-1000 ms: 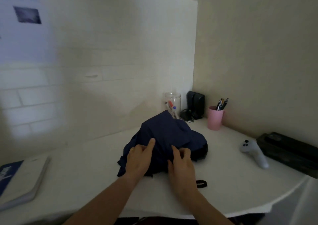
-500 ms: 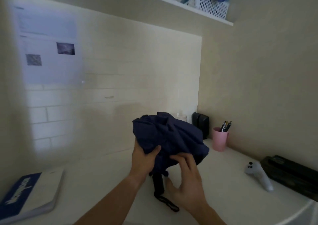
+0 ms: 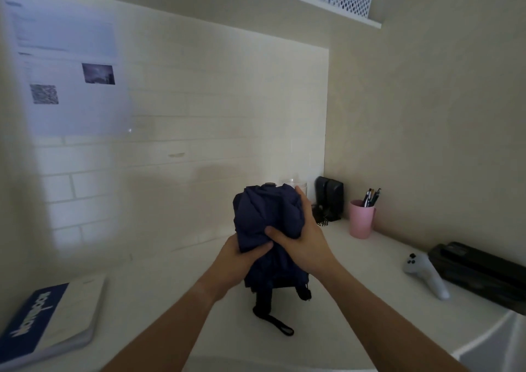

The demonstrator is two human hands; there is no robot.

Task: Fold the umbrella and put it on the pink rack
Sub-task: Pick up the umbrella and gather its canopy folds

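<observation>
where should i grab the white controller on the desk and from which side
Take the white controller by its slim handle, the lower end pointing toward the desk edge, coming from above. It lies flat with bare desk around that end; the black case crowds its button head.

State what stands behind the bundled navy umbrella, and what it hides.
Behind the navy umbrella, held by the left hand and right hand, a clear glass jar shows only its rim. The jar's body and contents are covered.
</observation>
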